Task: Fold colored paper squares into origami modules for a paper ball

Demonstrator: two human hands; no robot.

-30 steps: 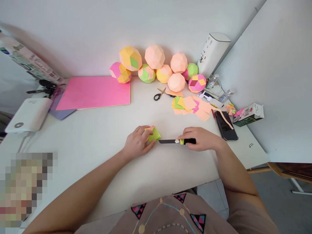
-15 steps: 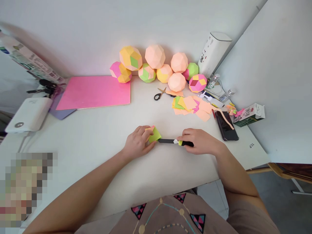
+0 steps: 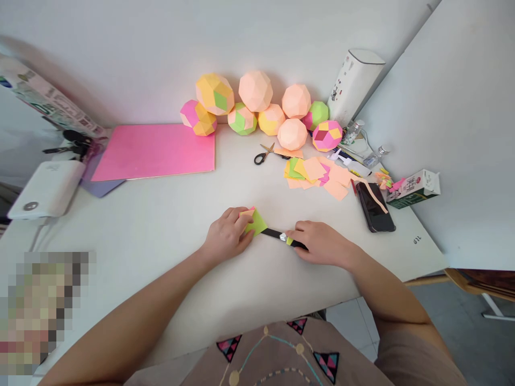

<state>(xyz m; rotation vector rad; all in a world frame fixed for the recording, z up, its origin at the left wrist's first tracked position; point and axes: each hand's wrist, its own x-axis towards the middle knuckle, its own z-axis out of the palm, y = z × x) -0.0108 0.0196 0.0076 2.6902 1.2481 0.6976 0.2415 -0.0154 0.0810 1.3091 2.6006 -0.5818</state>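
My left hand point(image 3: 227, 236) presses a small folded paper piece point(image 3: 255, 222), green with orange and pink parts, against the white table point(image 3: 161, 230). Its fingers are curled over the piece. My right hand point(image 3: 319, 244) is closed round the handle of a black utility knife point(image 3: 278, 235) with a yellow-green slider. The blade end points left and touches the right edge of the paper piece.
Several paper polyhedra point(image 3: 257, 107) line the back wall. Scissors point(image 3: 263, 154), loose coloured paper squares point(image 3: 314, 174), a phone point(image 3: 375, 206) and a carton point(image 3: 414, 188) lie right of centre. A pink sheet point(image 3: 155, 151) and white device point(image 3: 46, 188) lie at left.
My right hand has moved left and slightly toward me, tilting the knife so its tip slides in against the paper piece. My left hand has stayed in place.
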